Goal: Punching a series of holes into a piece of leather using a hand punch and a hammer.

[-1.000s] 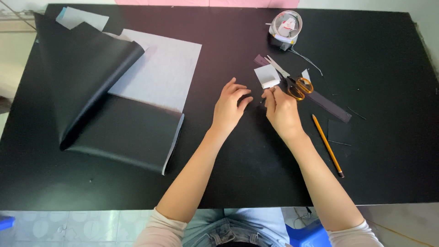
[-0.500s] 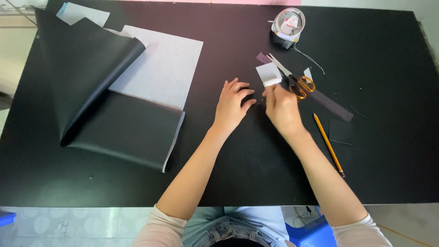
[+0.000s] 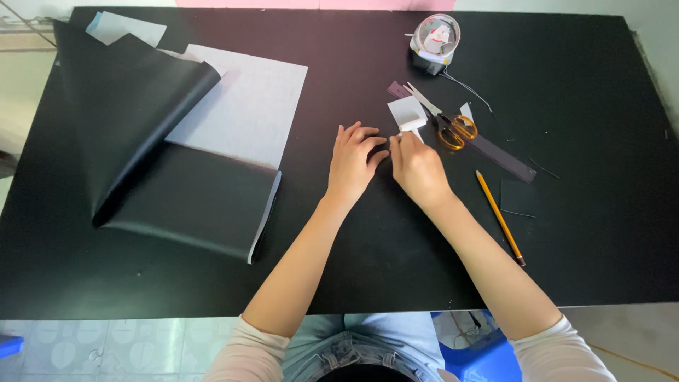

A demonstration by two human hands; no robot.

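Hands meet on black counter (image 3: 353,276) | left hand (image 3: 353,159) flat, fingers spread | right hand (image 3: 417,166) pinching small white piece (image 3: 407,113), tilted, long axis toward scissors (image 3: 445,124).

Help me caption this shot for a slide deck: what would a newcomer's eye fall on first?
First, the left hand and right hand, close together mid-table over something small and dark; what they pinch is too small to tell. Next, the large black sheet folded back over its pale underside at far left. Then the orange-handled scissors just beyond the hands, and a pencil to their right.
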